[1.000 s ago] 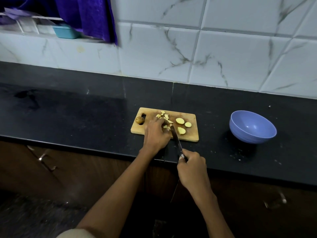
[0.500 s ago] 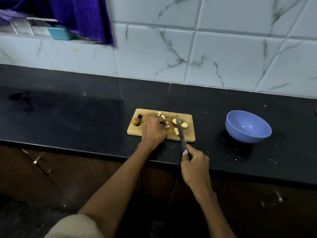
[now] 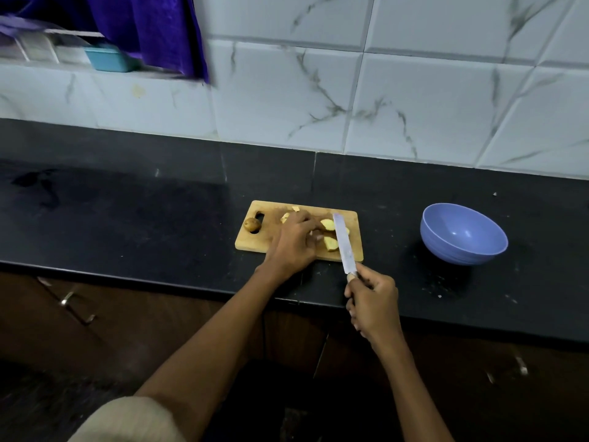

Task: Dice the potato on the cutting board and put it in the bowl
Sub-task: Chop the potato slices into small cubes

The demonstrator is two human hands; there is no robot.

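Note:
A wooden cutting board (image 3: 255, 245) lies on the black counter. On it are pale potato slices (image 3: 330, 243), a few diced pieces (image 3: 284, 217) and a brown potato end (image 3: 251, 224) by the handle hole. My left hand (image 3: 294, 242) rests on the board with its fingers curled against the slices, and it hides other pieces. The knife's handle is gripped by my right hand (image 3: 373, 301). The knife blade (image 3: 343, 242) lies broad side up over the board's right part, just right of the slices. The blue bowl (image 3: 463, 232) stands empty to the right.
The black counter (image 3: 127, 218) runs left and right of the board, with small crumbs near the bowl. White marble tiles (image 3: 414, 106) back it. A purple cloth (image 3: 153, 30) and a teal box (image 3: 108, 59) sit on a ledge at top left. Cabinet handles (image 3: 68, 298) show below.
The knife has swung from beside my left hand to the right side of the board, with its blade turned flat. My left hand has shifted slightly right onto the slices.

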